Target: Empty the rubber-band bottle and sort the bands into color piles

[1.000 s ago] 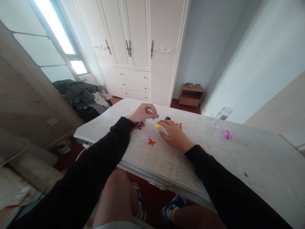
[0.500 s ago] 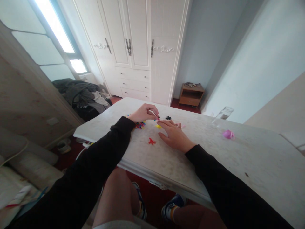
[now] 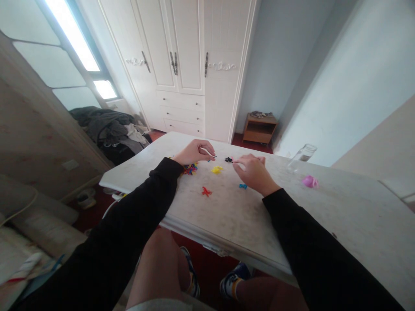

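My left hand (image 3: 196,152) hovers over the table beside a mixed heap of small coloured pieces (image 3: 190,169), perhaps rubber bands. Its thumb and fingertips are pinched on a tiny dark piece (image 3: 215,156). My right hand (image 3: 254,172) reaches with closed fingers to a small black pile (image 3: 228,160), touching its right edge; whether a piece sits between the fingertips is hidden. Between the hands lies a yellow pile (image 3: 217,169). Nearer me are a red pile (image 3: 206,191) and a blue pile (image 3: 243,186).
On the right of the white table (image 3: 292,224) are a clear glass container (image 3: 302,158) and a pink crumpled item (image 3: 310,182). A white wardrobe (image 3: 188,47) and a small wooden cabinet (image 3: 260,128) stand beyond. Dark clothes (image 3: 106,129) are heaped at left.
My right hand has moved right, away from my left fingertips to the black pile, uncovering the yellow and blue piles. My left hand has barely shifted and keeps its pinch.
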`<control>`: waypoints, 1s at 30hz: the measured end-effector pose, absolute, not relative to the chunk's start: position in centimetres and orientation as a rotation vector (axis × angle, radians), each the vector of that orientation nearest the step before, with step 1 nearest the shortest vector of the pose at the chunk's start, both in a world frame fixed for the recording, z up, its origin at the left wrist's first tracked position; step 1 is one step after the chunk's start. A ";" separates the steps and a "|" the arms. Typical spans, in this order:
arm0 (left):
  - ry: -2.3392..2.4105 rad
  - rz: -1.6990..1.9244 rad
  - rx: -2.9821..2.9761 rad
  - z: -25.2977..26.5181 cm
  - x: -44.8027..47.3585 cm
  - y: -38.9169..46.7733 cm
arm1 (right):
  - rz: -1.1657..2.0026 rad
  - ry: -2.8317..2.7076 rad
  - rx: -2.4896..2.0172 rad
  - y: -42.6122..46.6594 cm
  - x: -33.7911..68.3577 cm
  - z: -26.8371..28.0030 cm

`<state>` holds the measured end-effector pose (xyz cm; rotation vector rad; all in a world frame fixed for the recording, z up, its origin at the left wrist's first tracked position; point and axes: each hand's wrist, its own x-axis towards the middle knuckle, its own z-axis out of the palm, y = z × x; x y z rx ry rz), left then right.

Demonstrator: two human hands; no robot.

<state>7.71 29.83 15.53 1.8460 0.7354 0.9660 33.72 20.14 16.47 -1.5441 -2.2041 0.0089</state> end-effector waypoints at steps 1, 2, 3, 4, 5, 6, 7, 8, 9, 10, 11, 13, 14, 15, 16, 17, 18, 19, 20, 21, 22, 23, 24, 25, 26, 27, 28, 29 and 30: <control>0.736 0.964 1.848 15.6 7.7 29.8 | -0.003 -2.164 -1.615 20.5 34.5 16.8; 0.733 0.959 1.844 15.6 7.7 29.9 | -0.005 -2.115 -1.679 20.8 35.3 17.2; 0.727 0.953 1.837 15.6 7.7 29.9 | 0.010 -2.090 -1.730 21.1 36.0 17.4; 0.720 0.948 1.828 15.5 7.7 29.9 | 0.024 -2.078 -1.766 21.3 36.6 17.5; 0.714 0.946 1.820 15.5 7.7 30.0 | 0.027 -2.059 -1.793 21.5 37.1 17.6; 0.709 0.946 1.816 15.4 7.6 30.1 | 0.023 -2.042 -1.813 21.7 37.5 17.5; 0.706 0.946 1.816 15.4 7.6 30.1 | 0.016 -2.025 -1.826 21.8 37.8 17.5; 0.702 0.946 1.819 15.3 7.6 30.2 | 0.013 -2.015 -1.831 21.9 38.1 17.3; 0.699 0.946 1.823 15.3 7.6 30.2 | 0.019 -2.014 -1.833 22.1 38.2 17.2; 0.697 0.947 1.827 15.2 7.6 30.3 | 0.032 -2.025 -1.835 22.1 38.4 17.1; 0.697 0.947 1.832 15.2 7.6 30.3 | 0.048 -2.043 -1.841 22.2 38.4 16.9; 0.702 0.955 1.844 15.2 7.6 30.3 | 0.068 -2.089 -1.868 22.3 38.5 16.7; 0.706 0.961 1.850 15.3 7.6 30.3 | 0.068 -2.111 -1.883 22.3 38.5 16.6; 0.708 0.968 1.854 15.3 7.6 30.3 | 0.063 -2.127 -1.897 22.4 38.5 16.6; 0.710 0.971 1.858 15.3 7.5 30.3 | 0.056 -2.138 -1.908 22.4 38.5 16.5; 0.710 0.973 1.861 15.3 7.5 30.3 | 0.051 -2.144 -1.913 22.4 38.5 16.5; 0.709 0.973 1.865 15.3 7.5 30.3 | 0.043 -2.145 -1.916 22.4 38.6 16.4; 0.707 0.970 1.868 15.3 7.5 30.3 | 0.034 -2.141 -1.918 22.4 38.6 16.4; 0.706 0.968 1.872 15.3 7.5 30.3 | 0.024 -2.135 -1.921 22.5 38.6 16.4; 0.705 0.966 1.877 15.2 7.5 30.3 | 0.014 -2.129 -1.924 22.5 38.7 16.4; 0.704 0.965 1.881 15.2 7.5 30.4 | 0.005 -2.125 -1.923 22.6 38.7 16.3; 0.703 0.964 1.884 15.2 7.5 30.4 | 0.000 -2.125 -1.917 22.6 38.8 16.3; 0.702 0.963 1.886 15.1 7.5 30.4 | 0.004 -2.128 -1.905 22.7 38.9 16.1; 0.700 0.961 1.886 15.1 7.4 30.5 | 0.023 -2.140 -1.882 22.8 39.1 16.0; 0.698 0.959 1.884 15.1 7.4 30.5 | 0.050 -2.158 -1.851 22.9 39.2 15.9; 0.695 0.956 1.883 15.1 7.4 30.5 | 0.083 -2.177 -1.820 23.0 39.3 15.7; 0.691 0.953 1.883 15.1 7.4 30.5 | 0.114 -2.195 -1.797 23.1 39.5 15.5; 0.686 0.952 1.883 15.1 7.4 30.5 | 0.135 -2.209 -1.781 23.2 39.5 15.3; 0.681 0.953 1.885 15.1 7.4 30.6 | 0.139 -2.219 -1.772 23.2 39.6 15.2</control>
